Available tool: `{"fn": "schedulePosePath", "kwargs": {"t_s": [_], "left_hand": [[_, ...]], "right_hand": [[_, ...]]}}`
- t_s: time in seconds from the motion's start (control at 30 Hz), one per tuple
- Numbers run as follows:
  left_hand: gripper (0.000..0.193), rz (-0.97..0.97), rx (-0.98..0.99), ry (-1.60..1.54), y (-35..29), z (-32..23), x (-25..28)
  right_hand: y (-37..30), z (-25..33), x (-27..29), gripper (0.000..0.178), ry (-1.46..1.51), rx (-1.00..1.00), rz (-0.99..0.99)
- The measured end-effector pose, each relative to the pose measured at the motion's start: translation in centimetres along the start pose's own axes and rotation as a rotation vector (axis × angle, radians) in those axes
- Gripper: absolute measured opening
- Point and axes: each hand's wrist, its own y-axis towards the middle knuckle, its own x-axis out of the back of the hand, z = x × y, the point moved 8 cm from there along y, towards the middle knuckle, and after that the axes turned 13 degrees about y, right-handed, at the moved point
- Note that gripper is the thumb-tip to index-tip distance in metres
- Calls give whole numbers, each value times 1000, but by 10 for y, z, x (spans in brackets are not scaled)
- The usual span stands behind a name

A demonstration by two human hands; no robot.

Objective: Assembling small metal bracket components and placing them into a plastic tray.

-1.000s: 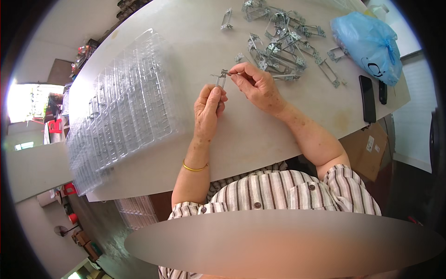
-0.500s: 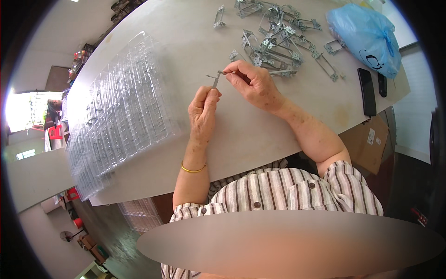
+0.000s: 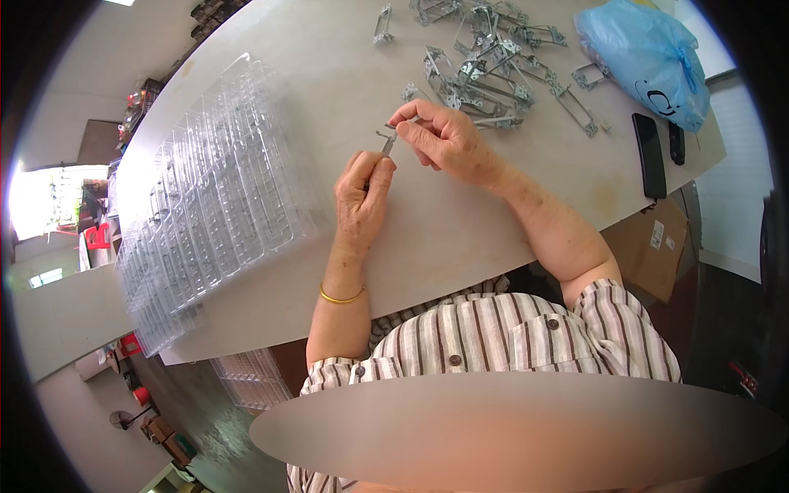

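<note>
My left hand (image 3: 360, 193) is closed around the lower part of a small grey metal bracket (image 3: 387, 145), whose forked upper end sticks out above the thumb. Just to its right, my right hand (image 3: 448, 141) pinches thumb against forefinger, with a sliver of grey metal showing at the fingertips. Whether that sliver belongs to the bracket or is a separate piece, I cannot tell. Beyond the right hand lies a heap of silvery metal frames (image 3: 493, 74), tangled together. One similar metal frame (image 3: 383, 25) lies apart, to the left of the heap.
Stacked clear plastic trays (image 3: 218, 189) cover the left of the pale table (image 3: 460, 246). A tied blue plastic bag (image 3: 645, 57) stands at the far right, with a black phone (image 3: 648, 156) and a small black object (image 3: 676, 144) nearer. A cardboard box (image 3: 653, 251) is below the right edge.
My right hand has shifted slightly, its fingers curling closer over the bracket's top. The left hand and bracket have moved a little to the right.
</note>
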Motion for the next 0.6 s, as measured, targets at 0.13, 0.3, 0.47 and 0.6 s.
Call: {"fn": "schedulePosePath", "kwargs": {"t_s": [0.13, 0.3, 0.47, 0.6], "left_hand": [[15, 23, -20, 71, 0, -3, 2], [15, 55, -29, 129, -1, -6, 0], [16, -4, -93, 164, -1, -13, 2], [16, 5, -93, 170, 0, -13, 1]], "right_hand": [[0, 3, -1, 20, -33, 11, -5], [0, -1, 1, 15, -32, 1, 34], [1, -3, 3, 9, -110, 59, 30], [-4, 20, 1, 10, -313, 356, -34]]}}
